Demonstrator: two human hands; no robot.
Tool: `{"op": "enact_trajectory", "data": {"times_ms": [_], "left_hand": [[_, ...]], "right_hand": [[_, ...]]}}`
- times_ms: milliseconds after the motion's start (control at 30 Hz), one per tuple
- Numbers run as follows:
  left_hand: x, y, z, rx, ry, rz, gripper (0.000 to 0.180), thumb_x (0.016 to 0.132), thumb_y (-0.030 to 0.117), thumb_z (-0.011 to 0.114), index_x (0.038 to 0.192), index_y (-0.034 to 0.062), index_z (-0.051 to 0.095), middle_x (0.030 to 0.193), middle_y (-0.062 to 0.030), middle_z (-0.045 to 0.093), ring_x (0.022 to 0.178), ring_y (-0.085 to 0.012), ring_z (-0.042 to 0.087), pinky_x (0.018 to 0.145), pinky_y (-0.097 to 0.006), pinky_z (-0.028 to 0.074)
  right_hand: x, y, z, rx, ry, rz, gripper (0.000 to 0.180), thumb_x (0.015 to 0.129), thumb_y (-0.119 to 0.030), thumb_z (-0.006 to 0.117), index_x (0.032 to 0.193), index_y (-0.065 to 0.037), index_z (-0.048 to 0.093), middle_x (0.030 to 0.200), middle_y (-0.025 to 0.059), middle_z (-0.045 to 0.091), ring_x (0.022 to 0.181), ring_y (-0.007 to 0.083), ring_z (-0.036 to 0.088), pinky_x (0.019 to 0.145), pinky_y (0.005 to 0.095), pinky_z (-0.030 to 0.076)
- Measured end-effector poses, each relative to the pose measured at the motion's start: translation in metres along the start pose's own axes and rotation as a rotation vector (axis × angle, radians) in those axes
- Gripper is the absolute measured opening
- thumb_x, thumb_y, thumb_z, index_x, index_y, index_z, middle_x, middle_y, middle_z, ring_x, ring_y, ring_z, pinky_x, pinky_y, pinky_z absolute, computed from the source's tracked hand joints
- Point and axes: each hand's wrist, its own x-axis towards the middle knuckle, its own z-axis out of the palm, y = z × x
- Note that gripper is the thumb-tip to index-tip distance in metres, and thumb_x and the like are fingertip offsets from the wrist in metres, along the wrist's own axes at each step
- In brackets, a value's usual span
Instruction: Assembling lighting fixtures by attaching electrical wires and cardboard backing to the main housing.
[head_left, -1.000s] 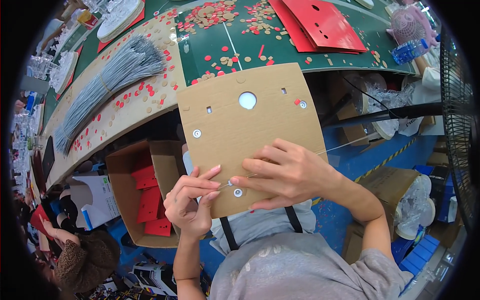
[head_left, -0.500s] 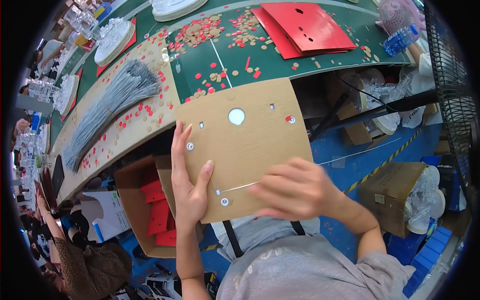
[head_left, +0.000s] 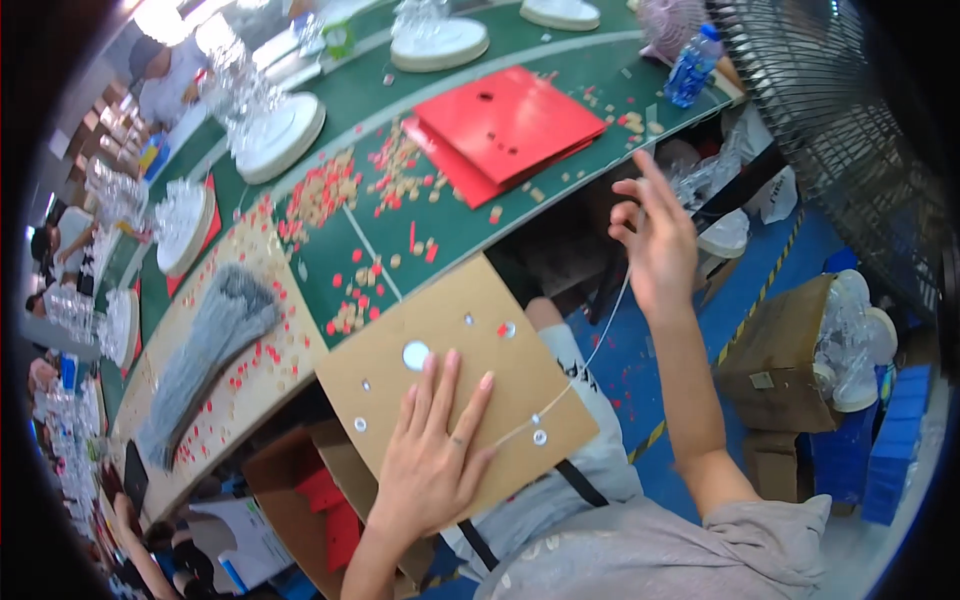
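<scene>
A tan cardboard panel (head_left: 530, 370) lies tilted over my lap, against the table edge. It has a round hole, small slots and metal eyelets, with a red scrap by one eyelet. My left hand (head_left: 435, 450) lies on it with fingers stretched out, its thumb beside a thin pale cord (head_left: 597, 350). The cord passes by a slot near the panel's lower right and runs up to my right hand (head_left: 660, 240). That hand is raised off the panel, the index finger extended and the other fingers curled around the cord; the exact grip is partly hidden.
On the green table (head_left: 350, 270) are red panels (head_left: 510, 125), loose red and tan punch-outs, and a grey cord bundle (head_left: 205, 360). A blue-capped bottle (head_left: 692, 68) stands near a black fan (head_left: 800, 110). A carton (head_left: 300, 470) holds red pieces below; another carton (head_left: 775, 370) stands right.
My right hand has moved up and away from the panel, drawing the cord with it. My left hand has shifted from the panel's left edge to flat on its face. The panel has turned and dropped lower.
</scene>
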Motion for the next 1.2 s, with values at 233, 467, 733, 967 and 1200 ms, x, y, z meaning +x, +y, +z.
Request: {"op": "enact_trajectory", "data": {"times_ms": [233, 467, 733, 967, 1200], "left_hand": [[-0.005, -0.005, 0.009, 0.132, 0.013, -0.081, 0.069, 0.092, 0.039, 0.066, 0.155, 0.0162, 0.047, 0.166, -0.0189, 0.029, 0.154, -0.0402, 0.023, 0.119, -0.05, 0.025], [0.011, -0.008, 0.012, 0.167, 0.14, -0.11, 0.076, 0.088, 0.039, 0.07, 0.155, 0.0123, 0.046, 0.162, -0.0225, 0.032, 0.152, -0.0415, 0.027, 0.118, -0.052, 0.026], [0.01, -0.014, 0.009, 0.181, 0.118, -0.13, 0.085, 0.084, 0.044, 0.072, 0.158, 0.0132, 0.041, 0.163, -0.0221, 0.031, 0.152, -0.0376, 0.029, 0.12, -0.052, 0.025], [0.011, -0.017, 0.012, 0.172, 0.135, -0.158, 0.095, 0.079, 0.047, 0.073, 0.158, 0.0083, 0.038, 0.164, -0.0203, 0.031, 0.152, -0.0366, 0.03, 0.119, -0.05, 0.026], [0.011, -0.021, 0.01, 0.166, 0.16, -0.133, 0.094, 0.078, 0.045, 0.073, 0.157, 0.0065, 0.04, 0.162, -0.0179, 0.035, 0.15, -0.0362, 0.033, 0.118, -0.049, 0.028]], "right_hand": [[0.082, 0.007, 0.011, 0.047, -0.178, 0.242, 0.032, 0.103, -0.017, 0.063, 0.132, -0.005, 0.066, 0.085, -0.0044, 0.061, 0.071, 0.0052, 0.054, 0.06, 0.0189, 0.042], [0.007, 0.023, 0.048, -0.741, -1.042, -0.52, 0.009, 0.083, -0.003, 0.078, 0.092, -0.005, 0.08, 0.079, 0.0083, 0.067, 0.066, 0.018, 0.064, 0.059, 0.0284, 0.051], [-0.016, 0.027, 0.043, -1.054, -1.195, -1.078, 0.027, 0.079, -0.007, 0.072, 0.105, -0.001, 0.073, 0.091, 0.0049, 0.062, 0.081, 0.0173, 0.064, 0.058, 0.0288, 0.052], [-0.011, 0.027, 0.053, -1.145, -1.306, -1.256, 0.03, 0.08, -0.01, 0.07, 0.108, 0.002, 0.073, 0.089, 0.0035, 0.059, 0.083, 0.0155, 0.061, 0.059, 0.0269, 0.05], [-0.015, 0.029, 0.055, -1.142, -1.327, -1.301, 0.032, 0.079, -0.009, 0.072, 0.109, 0.004, 0.071, 0.089, 0.0044, 0.06, 0.082, 0.0159, 0.061, 0.061, 0.0277, 0.048]]}}
